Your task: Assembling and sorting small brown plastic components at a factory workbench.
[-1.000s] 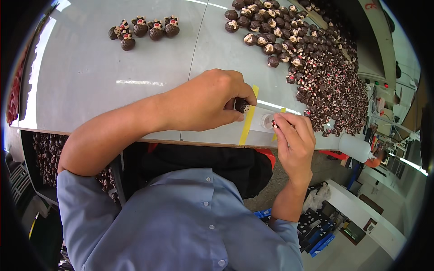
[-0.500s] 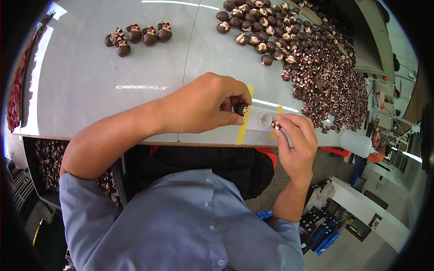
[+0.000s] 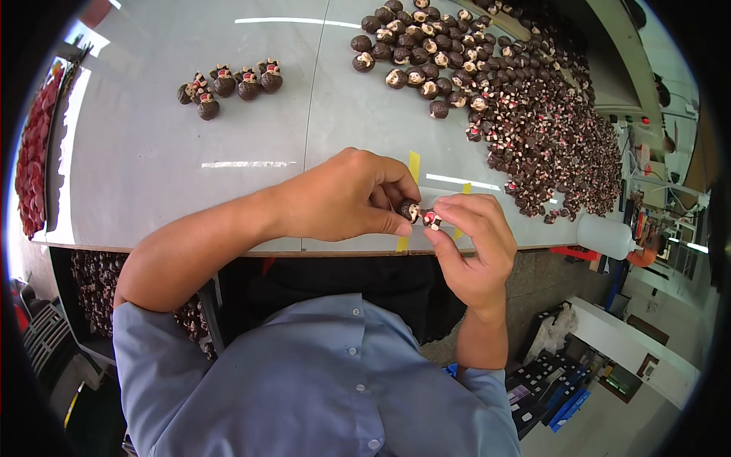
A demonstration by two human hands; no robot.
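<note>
Near the table's front edge, my left hand (image 3: 362, 196) is closed on a round dark-brown figurine head (image 3: 410, 211) with a pale face. My right hand (image 3: 480, 240) pinches a small figurine body (image 3: 432, 219), dark with red and cream parts, between thumb and fingertips. The body sits right against the head, at its right side; whether they are joined I cannot tell. Strips of yellow tape (image 3: 414, 166) mark the table just beyond my hands. The small clear cup is hidden behind my right fingers.
Several assembled figurines (image 3: 223, 82) stand at the far left of the grey table (image 3: 175, 137). Loose brown heads (image 3: 419, 55) and a big heap of small bodies (image 3: 556, 145) spread over the right. A white bottle (image 3: 604, 234) lies at the right edge; a bin of brown parts (image 3: 95, 286) sits below, left.
My right hand has moved left from beside the cup, bringing the body up to the head. My left hand keeps its hold on the head, its face now turned toward the body.
</note>
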